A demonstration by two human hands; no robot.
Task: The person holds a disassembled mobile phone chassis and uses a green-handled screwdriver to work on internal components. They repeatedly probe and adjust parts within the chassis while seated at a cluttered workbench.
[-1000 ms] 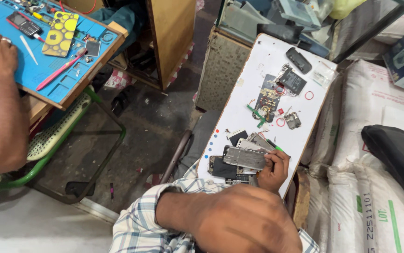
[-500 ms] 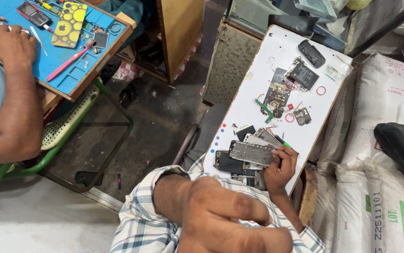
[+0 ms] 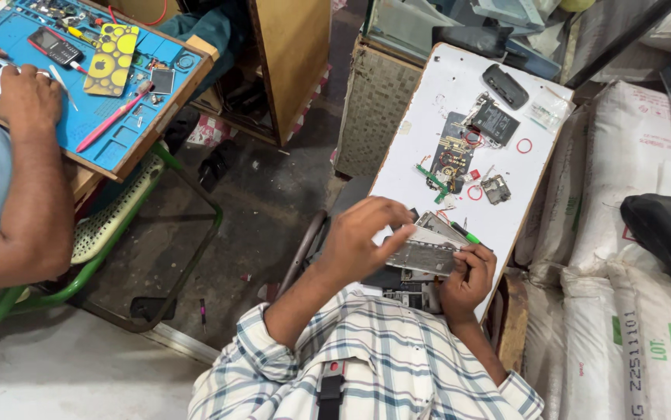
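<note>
The phone frame (image 3: 422, 255) lies over the white board's (image 3: 444, 85) near end, clamped in the right hand (image 3: 467, 281); left hand (image 3: 362, 239) fingertips pinch its edge, hiding parts underneath.

The co-worker (image 3: 8, 194) is cut off at the left edge. Parts under the metal phone frame (image 3: 422, 255) are hidden; small bits on the desk (image 3: 460, 70) are unreadable.
</note>
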